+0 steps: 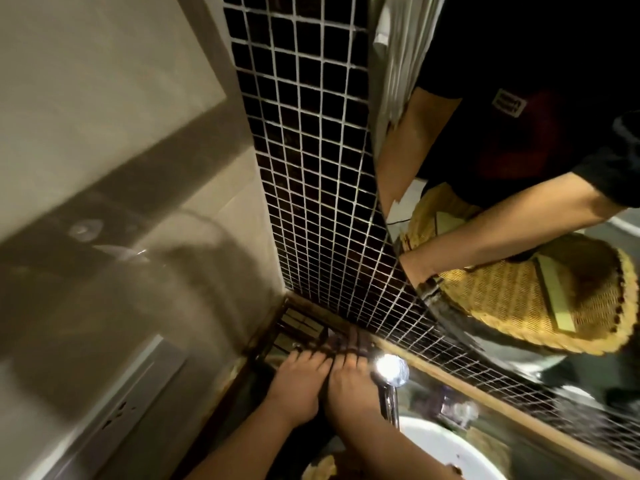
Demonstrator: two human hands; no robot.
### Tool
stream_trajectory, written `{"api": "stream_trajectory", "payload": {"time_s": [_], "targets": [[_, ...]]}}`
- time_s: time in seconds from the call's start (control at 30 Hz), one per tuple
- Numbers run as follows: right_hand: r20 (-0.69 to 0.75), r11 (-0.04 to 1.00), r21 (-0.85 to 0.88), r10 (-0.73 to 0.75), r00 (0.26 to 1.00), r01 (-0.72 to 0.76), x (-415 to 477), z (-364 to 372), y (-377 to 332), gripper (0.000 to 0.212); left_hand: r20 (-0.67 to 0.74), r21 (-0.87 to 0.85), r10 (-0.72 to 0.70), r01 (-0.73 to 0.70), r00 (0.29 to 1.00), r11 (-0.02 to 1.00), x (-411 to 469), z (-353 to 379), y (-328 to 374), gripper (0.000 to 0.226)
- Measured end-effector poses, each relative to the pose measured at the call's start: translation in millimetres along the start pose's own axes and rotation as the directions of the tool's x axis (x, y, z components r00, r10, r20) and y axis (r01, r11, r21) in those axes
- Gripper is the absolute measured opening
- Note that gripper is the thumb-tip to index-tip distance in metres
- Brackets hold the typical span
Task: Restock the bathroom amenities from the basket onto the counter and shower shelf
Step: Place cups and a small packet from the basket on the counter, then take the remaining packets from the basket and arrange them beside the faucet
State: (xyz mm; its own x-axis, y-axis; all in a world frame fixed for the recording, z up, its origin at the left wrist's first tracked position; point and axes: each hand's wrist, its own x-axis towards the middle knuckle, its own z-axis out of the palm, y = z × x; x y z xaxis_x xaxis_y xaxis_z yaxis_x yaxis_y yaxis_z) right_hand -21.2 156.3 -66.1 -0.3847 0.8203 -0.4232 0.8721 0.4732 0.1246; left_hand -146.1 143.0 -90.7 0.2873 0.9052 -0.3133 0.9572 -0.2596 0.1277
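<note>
Head view: the left hand (294, 386) and right hand (349, 382) lie side by side, fingers straight and spread, tips on the near rim of a dark slatted tray (298, 323) tucked in the corner ahead of them. Just right of the right hand stands a shiny chrome faucet (389, 375) over a smooth white basin (433, 445). Beyond it, past the black mosaic tiles (311, 168), the woven yellow basket (502, 296) shows in a curved-edged mirror (433, 299).

Black mosaic tiles (311, 168) with a white grout grid, beige wall (104, 98), yellow woven basket (502, 299), white basin (433, 441).
</note>
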Motion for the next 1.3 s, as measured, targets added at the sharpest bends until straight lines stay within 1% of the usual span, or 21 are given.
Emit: {"api": "stream_trajectory", "payload": {"time_s": [0.07,0.2,0.3,0.4,0.5,0.6,0.67,0.77,0.87,0.93,0.97,1.07,1.17,1.23,1.3], "targets": [[0.008,0.998,0.061,0.028,1.000,-0.028,0,0,-1,0.050,0.001,0.014,-0.008,0.008,1.000,1.000,1,1,0,0.068],[0.007,0.996,0.084,0.032,0.999,-0.033,-1,1,-2,0.055,-0.006,0.033,-0.008,0.009,1.000,0.999,2,3,-2,0.066],[0.044,0.992,0.105,0.069,0.997,-0.073,-2,-1,-1,0.063,0.005,0.060,-0.010,0.009,1.000,0.998,-1,2,-3,0.071],[0.018,0.979,0.161,0.125,0.992,-0.126,-7,-6,-5,0.064,-0.005,0.083,-0.048,0.048,0.999,0.995,-9,-2,-2,0.076],[-0.015,0.974,0.174,0.148,0.989,-0.144,-18,-14,-10,0.075,-0.013,0.118,-0.079,0.080,0.997,0.990,-21,-10,-3,0.076],[-0.027,0.948,0.285,0.156,0.987,-0.142,-35,-25,-9,0.084,-0.015,0.139,-0.100,0.101,0.995,0.985,-37,-22,-4,0.081],[-0.035,0.940,0.319,0.136,0.990,-0.118,-51,-36,-7,0.089,-0.041,0.140,-0.115,0.120,0.993,0.983,-48,-31,-4,0.083],[-0.080,0.944,0.314,0.133,0.988,-0.102,-81,-45,-2,0.081,-0.077,0.145,-0.139,0.149,0.987,0.978,-66,-47,3,0.077],[-0.149,0.951,0.298,0.128,0.980,-0.079,-112,-42,3,0.075,-0.082,0.101,-0.143,0.152,0.986,0.983,-85,-59,17,0.072],[-0.197,0.957,0.284,0.112,0.974,-0.053,-131,-36,11,0.073,-0.098,0.106,-0.094,0.104,0.991,0.989,-98,-62,28,0.072],[-0.213,0.961,0.276,0.084,0.973,-0.022,-140,-33,16,0.071,-0.102,0.126,-0.043,0.056,0.994,0.990,-105,-62,34,0.071],[-0.233,0.972,0.198,-0.075,0.969,0.123,-168,-19,33,0.066,-0.085,0.263,0.178,-0.150,0.980,0.953,-127,-56,54,0.069],[-0.221,0.963,0.157,-0.183,0.958,0.221,-193,-6,44,0.066,-0.051,0.305,0.333,-0.303,0.941,0.903,-142,-47,72,0.068],[-0.203,0.955,0.154,-0.220,0.954,0.253,-205,6,48,0.066,-0.035,0.308,0.406,-0.377,0.913,0.874,-152,-37,85,0.069],[-0.167,0.953,0.156,-0.233,0.958,0.259,-215,20,50,0.065,-0.002,0.287,0.426,-0.407,0.905,0.867,-160,-23,97,0.072]]}}
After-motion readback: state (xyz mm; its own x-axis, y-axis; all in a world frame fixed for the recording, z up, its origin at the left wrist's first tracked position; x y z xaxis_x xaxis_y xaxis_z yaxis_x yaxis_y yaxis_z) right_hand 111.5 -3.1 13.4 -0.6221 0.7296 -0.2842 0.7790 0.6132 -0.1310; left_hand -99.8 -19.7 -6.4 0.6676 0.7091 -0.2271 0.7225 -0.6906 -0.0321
